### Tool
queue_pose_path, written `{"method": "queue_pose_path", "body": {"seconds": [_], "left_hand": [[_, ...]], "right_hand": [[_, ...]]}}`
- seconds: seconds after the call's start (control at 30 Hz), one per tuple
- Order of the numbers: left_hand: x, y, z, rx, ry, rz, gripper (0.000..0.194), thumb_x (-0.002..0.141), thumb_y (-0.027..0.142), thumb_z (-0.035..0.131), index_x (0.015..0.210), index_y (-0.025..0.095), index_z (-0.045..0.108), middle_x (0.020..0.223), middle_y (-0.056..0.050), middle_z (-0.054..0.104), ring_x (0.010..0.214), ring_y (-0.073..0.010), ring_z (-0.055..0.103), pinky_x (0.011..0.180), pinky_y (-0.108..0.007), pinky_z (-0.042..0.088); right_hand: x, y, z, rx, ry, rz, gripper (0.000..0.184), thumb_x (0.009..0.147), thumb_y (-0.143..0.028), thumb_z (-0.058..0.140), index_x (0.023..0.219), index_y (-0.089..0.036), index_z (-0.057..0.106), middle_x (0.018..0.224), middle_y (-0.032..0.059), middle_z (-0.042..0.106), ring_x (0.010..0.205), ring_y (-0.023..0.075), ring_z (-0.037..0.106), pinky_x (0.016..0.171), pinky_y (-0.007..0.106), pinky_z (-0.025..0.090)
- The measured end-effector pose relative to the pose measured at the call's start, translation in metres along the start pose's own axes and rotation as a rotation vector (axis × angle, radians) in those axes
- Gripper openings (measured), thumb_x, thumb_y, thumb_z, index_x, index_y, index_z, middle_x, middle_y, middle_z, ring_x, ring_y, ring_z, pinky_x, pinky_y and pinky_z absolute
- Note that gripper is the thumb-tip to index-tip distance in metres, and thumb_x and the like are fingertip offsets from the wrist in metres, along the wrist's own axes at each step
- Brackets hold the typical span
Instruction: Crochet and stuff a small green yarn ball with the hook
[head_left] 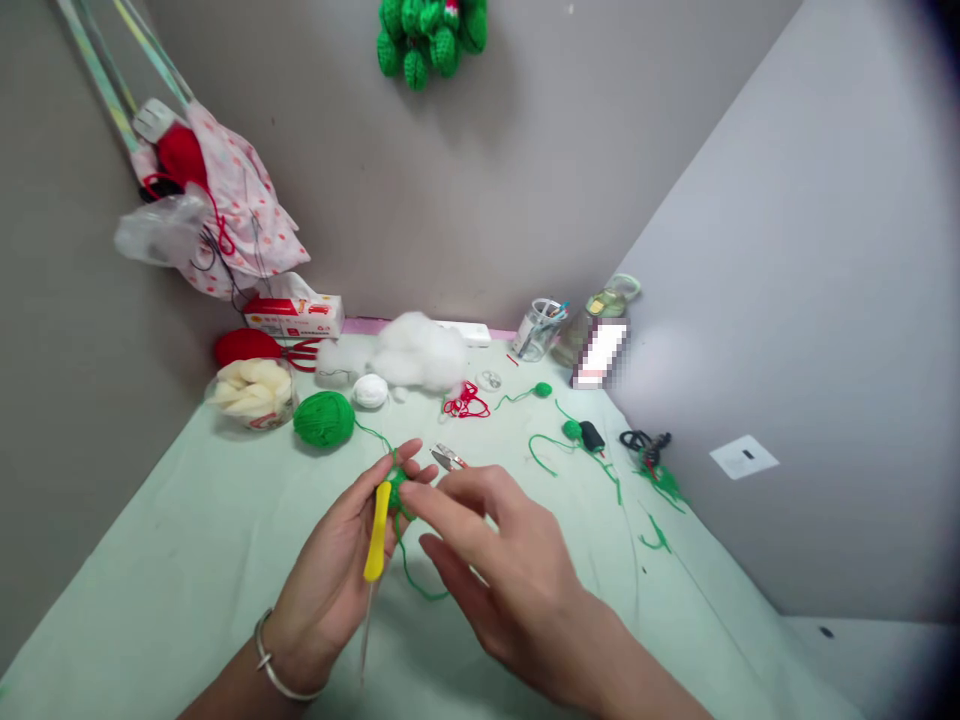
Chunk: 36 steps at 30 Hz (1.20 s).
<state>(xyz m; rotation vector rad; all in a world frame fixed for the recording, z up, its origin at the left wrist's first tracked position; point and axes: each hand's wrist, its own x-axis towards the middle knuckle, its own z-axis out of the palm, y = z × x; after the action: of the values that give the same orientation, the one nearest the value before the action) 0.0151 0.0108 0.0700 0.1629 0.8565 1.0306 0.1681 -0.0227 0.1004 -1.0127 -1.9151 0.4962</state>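
My left hand (330,560) holds a small green crochet piece (398,488) between thumb and fingers. A crochet hook (377,535) with a yellow handle lies against that palm, its thin metal shaft pointing down toward me. My right hand (517,580) reaches over from the right; its index fingertip touches the crochet piece while the thumb stays apart. From the piece, one green strand runs back to the green yarn ball (324,419), and another loops down below my fingers. Small scissors (448,457) lie just behind my hands, partly covered by the right one.
White stuffing (420,352), a white yarn ball (370,391) and a bowl (251,395) stand at the back left. Red yarn (466,401), small green balls (543,389) and yarn scraps (657,535) lie farther right. A jar (537,335) stands near the wall.
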Motion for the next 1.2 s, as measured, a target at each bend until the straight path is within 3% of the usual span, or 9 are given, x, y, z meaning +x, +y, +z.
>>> {"method": "queue_pose_path", "body": {"seconds": [0.07,0.2,0.33,0.53,0.6,0.7,0.8,0.97,1.2], "left_hand": [[0.001,-0.008,0.003,-0.01,-0.015,0.005,0.029,0.095,0.027,0.064,0.121,0.019,0.074,0.101,-0.005,0.076,0.098,-0.0171,0.073,0.085,-0.024,0.059],[0.004,-0.03,0.007,-0.019,-0.088,0.021,0.034,0.094,0.034,0.066,0.123,0.019,0.075,0.113,-0.007,0.076,0.115,-0.0223,0.069,0.102,-0.03,0.053],[0.002,-0.033,0.002,0.053,-0.199,0.102,0.036,0.096,0.04,0.065,0.123,0.019,0.075,0.123,-0.009,0.074,0.125,-0.0248,0.062,0.11,-0.035,0.047],[-0.003,-0.012,-0.015,0.357,-0.344,0.173,0.036,0.09,0.035,0.074,0.125,0.027,0.075,0.124,-0.005,0.073,0.119,-0.023,0.063,0.106,-0.032,0.045],[-0.003,-0.01,-0.018,0.409,-0.37,0.181,0.039,0.087,0.03,0.078,0.126,0.03,0.074,0.118,-0.003,0.074,0.11,-0.0195,0.065,0.1,-0.028,0.048],[-0.001,-0.01,-0.019,0.413,-0.403,0.17,0.048,0.082,0.023,0.082,0.129,0.033,0.072,0.109,-0.001,0.072,0.101,-0.0173,0.067,0.093,-0.027,0.05],[0.0,-0.01,-0.017,0.41,-0.388,0.204,0.06,0.078,0.021,0.085,0.135,0.032,0.067,0.108,-0.002,0.07,0.105,-0.0199,0.067,0.094,-0.029,0.051],[0.005,-0.005,-0.02,0.59,-0.323,0.32,0.081,0.076,0.026,0.087,0.149,0.026,0.052,0.101,-0.002,0.067,0.1,-0.0203,0.065,0.098,-0.035,0.049],[0.008,-0.002,-0.021,0.714,-0.32,0.385,0.084,0.078,0.028,0.084,0.152,0.025,0.044,0.101,-0.002,0.068,0.1,-0.0196,0.063,0.1,-0.036,0.049]], "right_hand": [[0.012,0.011,0.014,-0.125,-0.042,-0.109,0.043,0.093,-0.02,0.064,0.132,-0.038,0.065,0.093,0.0055,0.068,0.081,0.0241,0.064,0.072,0.04,0.058],[-0.017,0.034,0.036,-0.306,0.076,-0.234,0.045,0.092,-0.014,0.062,0.133,-0.032,0.067,0.088,0.0074,0.066,0.077,0.0243,0.063,0.069,0.04,0.058],[-0.026,0.039,0.029,0.037,0.208,-0.017,0.037,0.098,-0.017,0.057,0.127,-0.034,0.07,0.101,0.0079,0.068,0.09,0.0233,0.067,0.075,0.039,0.059],[-0.021,0.045,0.018,0.566,0.299,0.249,0.013,0.096,-0.026,0.066,0.102,-0.031,0.076,0.092,0.0033,0.067,0.082,0.0192,0.064,0.072,0.034,0.055],[-0.022,0.047,0.019,0.599,0.292,0.284,0.005,0.088,-0.026,0.076,0.093,-0.028,0.074,0.087,0.0022,0.064,0.084,0.0195,0.061,0.075,0.033,0.053],[-0.024,0.048,0.02,0.607,0.265,0.316,0.012,0.083,-0.025,0.081,0.084,-0.025,0.069,0.08,0.0004,0.059,0.078,0.0175,0.055,0.069,0.03,0.047],[-0.025,0.049,0.021,0.601,0.246,0.307,0.006,0.092,-0.03,0.072,0.095,-0.026,0.075,0.083,0.0016,0.06,0.075,0.016,0.054,0.064,0.028,0.043],[-0.028,0.055,0.021,0.699,0.273,0.274,0.026,0.104,-0.033,0.054,0.106,-0.026,0.078,0.091,0.0051,0.066,0.079,0.0165,0.061,0.072,0.032,0.048],[-0.03,0.058,0.019,0.709,0.202,0.329,0.011,0.097,-0.027,0.067,0.1,-0.027,0.077,0.084,0.0013,0.064,0.076,0.0139,0.059,0.069,0.028,0.046]]}}
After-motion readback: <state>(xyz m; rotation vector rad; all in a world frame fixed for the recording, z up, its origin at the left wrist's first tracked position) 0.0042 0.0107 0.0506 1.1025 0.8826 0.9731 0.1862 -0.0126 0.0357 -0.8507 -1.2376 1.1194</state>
